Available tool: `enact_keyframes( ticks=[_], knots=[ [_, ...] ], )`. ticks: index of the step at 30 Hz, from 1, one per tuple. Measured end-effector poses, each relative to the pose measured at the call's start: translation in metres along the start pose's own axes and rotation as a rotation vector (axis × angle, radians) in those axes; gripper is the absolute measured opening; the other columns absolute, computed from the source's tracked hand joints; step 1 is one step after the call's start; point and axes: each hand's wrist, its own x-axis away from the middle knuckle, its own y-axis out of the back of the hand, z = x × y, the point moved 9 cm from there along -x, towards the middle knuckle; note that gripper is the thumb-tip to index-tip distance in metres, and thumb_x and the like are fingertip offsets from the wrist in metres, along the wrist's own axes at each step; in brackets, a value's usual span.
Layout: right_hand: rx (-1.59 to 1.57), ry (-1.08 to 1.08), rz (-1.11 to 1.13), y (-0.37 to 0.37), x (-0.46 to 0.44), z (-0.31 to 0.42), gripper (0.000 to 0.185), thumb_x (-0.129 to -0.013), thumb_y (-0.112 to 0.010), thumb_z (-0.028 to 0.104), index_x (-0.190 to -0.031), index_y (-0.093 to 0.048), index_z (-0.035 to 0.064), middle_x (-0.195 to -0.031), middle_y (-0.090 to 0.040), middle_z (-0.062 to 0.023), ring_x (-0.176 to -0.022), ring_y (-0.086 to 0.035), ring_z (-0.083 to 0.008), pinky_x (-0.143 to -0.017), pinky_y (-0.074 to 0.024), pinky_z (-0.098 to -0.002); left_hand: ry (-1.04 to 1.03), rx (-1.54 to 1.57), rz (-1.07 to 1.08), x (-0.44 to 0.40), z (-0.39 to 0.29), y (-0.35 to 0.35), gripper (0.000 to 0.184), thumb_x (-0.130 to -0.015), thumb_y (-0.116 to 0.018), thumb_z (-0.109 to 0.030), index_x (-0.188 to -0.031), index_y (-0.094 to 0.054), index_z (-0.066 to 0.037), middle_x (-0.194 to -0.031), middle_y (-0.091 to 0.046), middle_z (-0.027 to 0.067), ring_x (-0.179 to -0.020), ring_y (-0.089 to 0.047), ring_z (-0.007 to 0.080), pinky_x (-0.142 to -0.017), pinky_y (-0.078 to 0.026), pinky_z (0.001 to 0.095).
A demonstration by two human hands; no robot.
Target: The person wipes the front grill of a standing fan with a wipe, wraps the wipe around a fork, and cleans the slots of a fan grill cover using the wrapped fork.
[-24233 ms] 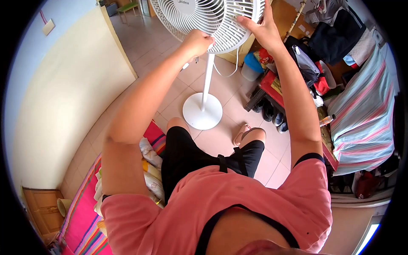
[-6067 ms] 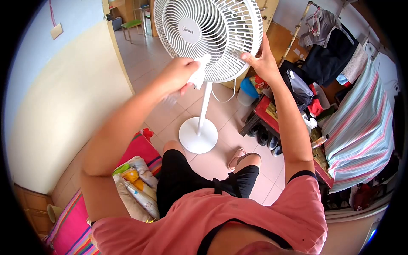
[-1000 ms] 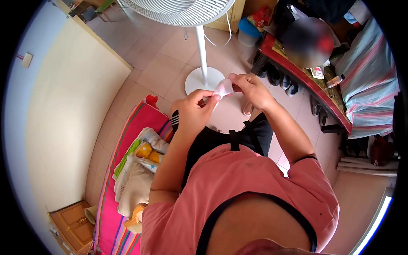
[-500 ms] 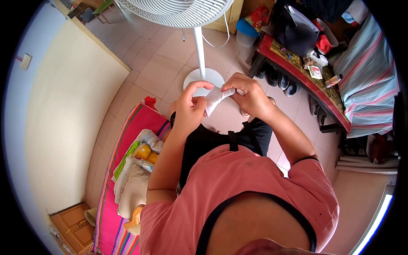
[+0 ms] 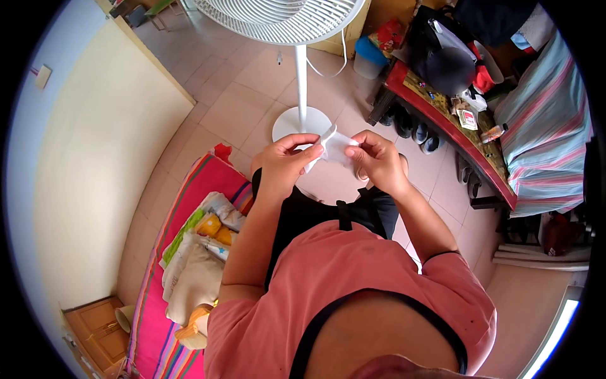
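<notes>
A thin, soft white piece of tissue or cloth (image 5: 339,146) is stretched between my two hands above my lap; I cannot tell which material it is. My left hand (image 5: 289,156) pinches its left end, where the piece is folded and bunched. At the other end, the thumb and fingers of my right hand (image 5: 379,159) are closed on its edge. Between the hands the piece hangs fairly flat. Just beyond it stands a white pedestal fan (image 5: 302,82), its round base (image 5: 291,120) on the tiled floor.
Folded clothes (image 5: 196,278) lie on a pink striped mat (image 5: 158,252) to my left. A red-edged bench (image 5: 454,136) on the right carries bags, a small box and a bottle (image 5: 494,132). Several shoes (image 5: 420,132) sit beneath it. A blue-topped bin (image 5: 370,58) stands behind.
My right hand has moved slightly down and right, and its grip has shifted. The white piece, earlier narrower and bent, is now spread wider between the hands. The view has shifted slightly.
</notes>
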Motion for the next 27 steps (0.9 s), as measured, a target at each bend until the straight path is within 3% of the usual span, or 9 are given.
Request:
enact_keyframes(
  ticks=[6, 10, 11, 12, 14, 18, 20, 24, 27],
  knots=[
    [0.066, -0.070, -0.127, -0.009, 0.015, 0.011, 0.011, -0.090, -0.060, 0.003, -0.097, -0.057, -0.0040, -0.080, -0.063, -0.0043, -0.073, -0.060, -0.0103, -0.069, -0.0504, -0.0238, -0.345, -0.361, -0.154, 0.004, -0.016, -0.006, 0.021, -0.082, -0.072, -0.015, -0.099, -0.068, -0.002, -0.065, -0.060, -0.0023, -0.055, -0.048, 0.0018, -0.048, -0.037, 0.0186],
    [0.025, 0.055, -0.217, 0.000, 0.005, 0.032, 0.008, -0.089, -0.059, -0.001, -0.096, -0.059, -0.0041, -0.082, -0.066, -0.0056, -0.077, -0.062, -0.0105, -0.071, -0.0498, -0.0243, -0.349, -0.659, -0.169, 0.013, -0.028, -0.021, 0.016, -0.081, -0.070, -0.011, -0.094, -0.068, -0.002, -0.069, -0.065, 0.0055, -0.056, -0.057, 0.0099, -0.052, -0.044, 0.0243],
    [-0.012, 0.103, -0.181, 0.001, -0.003, 0.031, 0.009, -0.089, -0.058, 0.000, -0.097, -0.060, -0.0040, -0.083, -0.067, -0.0061, -0.077, -0.062, -0.0105, -0.072, -0.0494, -0.0244, -0.497, -0.616, -0.161, 0.015, -0.029, -0.025, 0.012, -0.080, -0.069, -0.011, -0.090, -0.068, -0.003, -0.073, -0.066, 0.0087, -0.057, -0.060, 0.0156, -0.055, -0.047, 0.0273],
    [-0.049, 0.147, -0.145, 0.003, -0.009, 0.032, 0.011, -0.090, -0.057, 0.000, -0.099, -0.060, -0.0040, -0.083, -0.067, -0.0066, -0.078, -0.062, -0.0104, -0.073, -0.0491, -0.0245, -0.490, -0.614, -0.158, 0.018, -0.028, -0.025, 0.012, -0.080, -0.069, -0.011, -0.090, -0.068, -0.003, -0.073, -0.066, 0.0087, -0.057, -0.060, 0.0156, -0.055, -0.047, 0.0273],
    [0.016, 0.090, -0.138, 0.008, -0.019, 0.031, 0.014, -0.091, -0.056, 0.002, -0.101, -0.062, -0.0041, -0.086, -0.068, -0.0075, -0.079, -0.061, -0.0101, -0.074, -0.0486, -0.0238, -0.734, -0.686, -0.150, 0.033, -0.048, -0.036, 0.009, -0.081, -0.068, -0.011, -0.085, -0.067, -0.003, -0.074, -0.067, 0.0086, -0.060, -0.062, 0.0167, -0.056, -0.048, 0.0276],
    [0.112, 0.034, -0.060, 0.000, -0.023, 0.024, 0.018, -0.091, -0.053, 0.002, -0.105, -0.064, -0.0034, -0.088, -0.068, -0.0070, -0.082, -0.061, -0.0107, -0.078, -0.0482, -0.0237, -0.686, -0.722, -0.183, 0.034, -0.049, -0.030, 0.010, -0.081, -0.068, -0.013, -0.081, -0.066, -0.003, -0.073, -0.066, 0.0087, -0.058, -0.062, 0.0159, -0.054, -0.047, 0.0267],
    [0.290, 0.106, 0.001, -0.007, -0.021, 0.028, 0.023, -0.089, -0.048, -0.003, -0.106, -0.064, -0.0016, -0.090, -0.068, -0.0084, -0.083, -0.062, -0.0131, -0.079, -0.0483, -0.0251, -0.532, -0.655, -0.167, 0.023, -0.037, -0.019, 0.011, -0.082, -0.067, -0.013, -0.079, -0.065, -0.003, -0.069, -0.065, 0.0088, -0.054, -0.060, 0.0150, -0.052, -0.046, 0.0260],
    [0.280, 0.124, 0.042, -0.010, -0.017, 0.042, 0.029, -0.085, -0.045, -0.008, -0.106, -0.063, 0.0011, -0.094, -0.068, -0.0095, -0.083, -0.063, -0.0166, -0.077, -0.0487, -0.0268, -0.523, -0.531, -0.140, 0.023, -0.036, -0.019, 0.006, -0.084, -0.063, -0.006, -0.089, -0.060, -0.003, -0.063, -0.063, 0.0042, -0.050, -0.054, 0.0069, -0.048, -0.041, 0.0222],
    [0.364, 0.187, 0.147, -0.018, -0.013, 0.048, 0.038, -0.082, -0.041, -0.013, -0.111, -0.061, 0.0025, -0.100, -0.064, -0.0083, -0.074, -0.059, -0.0103, -0.063, -0.0466, -0.0228, -0.452, -0.329, -0.117, 0.018, -0.036, -0.014, 0.012, -0.084, -0.062, -0.003, -0.094, -0.055, -0.003, -0.064, -0.062, 0.0029, -0.050, -0.050, 0.0032, -0.046, -0.038, 0.0202]
  ],
)
